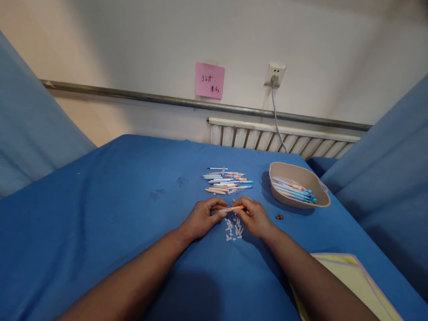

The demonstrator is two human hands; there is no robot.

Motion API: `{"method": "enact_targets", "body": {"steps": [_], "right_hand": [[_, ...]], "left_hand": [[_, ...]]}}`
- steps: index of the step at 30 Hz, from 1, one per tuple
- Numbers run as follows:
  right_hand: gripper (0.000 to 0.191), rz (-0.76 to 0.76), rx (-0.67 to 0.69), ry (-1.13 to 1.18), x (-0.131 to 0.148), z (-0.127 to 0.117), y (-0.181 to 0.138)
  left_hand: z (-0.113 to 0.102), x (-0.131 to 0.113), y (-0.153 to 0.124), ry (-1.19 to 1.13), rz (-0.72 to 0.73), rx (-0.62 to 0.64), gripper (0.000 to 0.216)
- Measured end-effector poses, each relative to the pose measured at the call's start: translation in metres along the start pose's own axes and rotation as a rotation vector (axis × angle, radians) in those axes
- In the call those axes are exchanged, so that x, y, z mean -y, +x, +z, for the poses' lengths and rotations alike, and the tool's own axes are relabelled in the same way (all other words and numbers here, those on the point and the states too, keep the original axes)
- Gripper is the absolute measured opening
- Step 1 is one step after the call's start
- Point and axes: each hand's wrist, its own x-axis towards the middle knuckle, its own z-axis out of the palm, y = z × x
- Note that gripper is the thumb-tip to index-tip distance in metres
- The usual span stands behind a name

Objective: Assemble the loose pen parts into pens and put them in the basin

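Both my hands meet at the middle of the blue table (110, 209). My left hand (202, 218) and my right hand (254, 216) are each closed on an end of one orange pen (234, 208), held level between them. Just beneath lies a small heap of several pale clear caps (234, 229). Beyond my fingers is a loose pile of pens and pen parts (227, 181), white, blue and orange.
A beige oval tray (321, 203) with several blue pens stands at the right. A small dark red bit (279, 217) lies near it. A yellow sheet (354, 276) overhangs the near right corner. A radiator (281, 138) and wall rail run behind.
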Motion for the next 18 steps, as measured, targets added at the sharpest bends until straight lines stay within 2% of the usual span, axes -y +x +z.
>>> {"method": "enact_targets", "body": {"steps": [6, 9, 12, 15, 18], "right_hand": [[0.010, 0.035, -0.018, 0.029, -0.002, 0.003, 0.000], [0.013, 0.154, -0.043, 0.176, -0.005, 0.007, 0.001], [0.021, 0.252, -0.034, 0.385, -0.007, 0.010, 0.002], [0.025, 0.275, -0.009, 0.520, -0.008, 0.011, 0.002], [0.024, 0.280, -0.004, 0.517, -0.009, 0.010, 0.002]], "left_hand": [[-0.001, -0.006, -0.002, 0.095, 0.033, 0.044, 0.024], [-0.001, -0.010, -0.002, 0.090, 0.041, 0.101, 0.027], [0.001, -0.010, 0.000, -0.007, -0.019, 0.129, 0.029], [0.002, -0.007, 0.001, -0.076, -0.068, 0.138, 0.028], [0.002, -0.007, 0.001, -0.060, -0.047, 0.132, 0.028]]}}
